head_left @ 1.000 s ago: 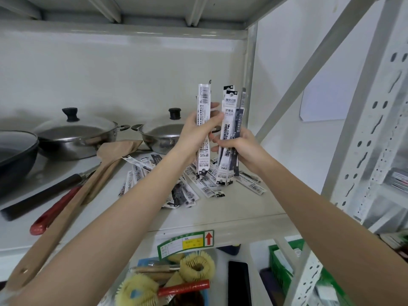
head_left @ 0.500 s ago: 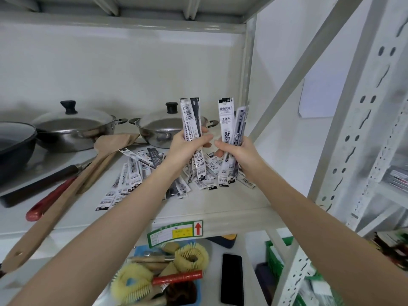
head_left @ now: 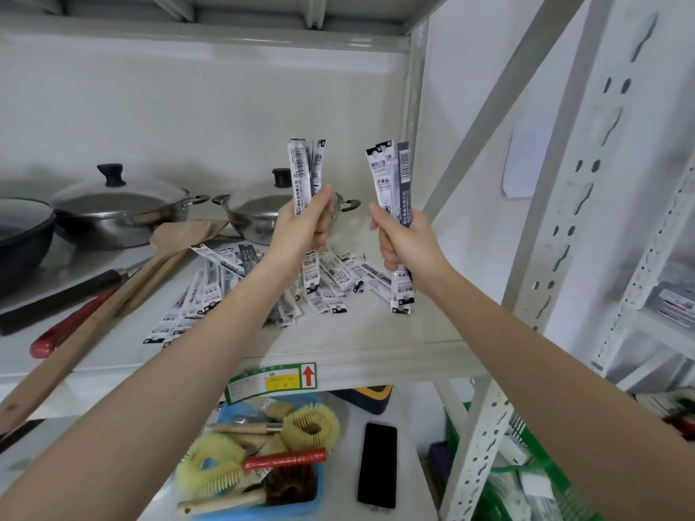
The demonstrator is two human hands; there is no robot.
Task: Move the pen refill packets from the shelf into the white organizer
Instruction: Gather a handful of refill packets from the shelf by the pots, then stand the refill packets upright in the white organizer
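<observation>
My left hand (head_left: 301, 229) grips a small upright bunch of black-and-white pen refill packets (head_left: 304, 171) above the shelf. My right hand (head_left: 404, 238) holds a second upright bunch of packets (head_left: 393, 174), a hand's width to the right. Below and behind both hands, several more packets (head_left: 338, 276) lie scattered in a loose pile on the grey shelf board (head_left: 376, 332). No white organizer shows in this view.
Two lidded steel pots (head_left: 124, 208) and a dark pan (head_left: 22, 235) stand at the back left, with a wooden spatula (head_left: 113, 295) and a red-handled tool (head_left: 64, 329). Below, a blue tray of brushes (head_left: 263, 456), a black phone (head_left: 378, 464) and a green basket (head_left: 526, 464). A diagonal brace (head_left: 500, 103) crosses at right.
Both hands have drawn apart and toward me, each keeping its bunch of packets upright. The view has tilted down a little, showing more of the lower shelf.
</observation>
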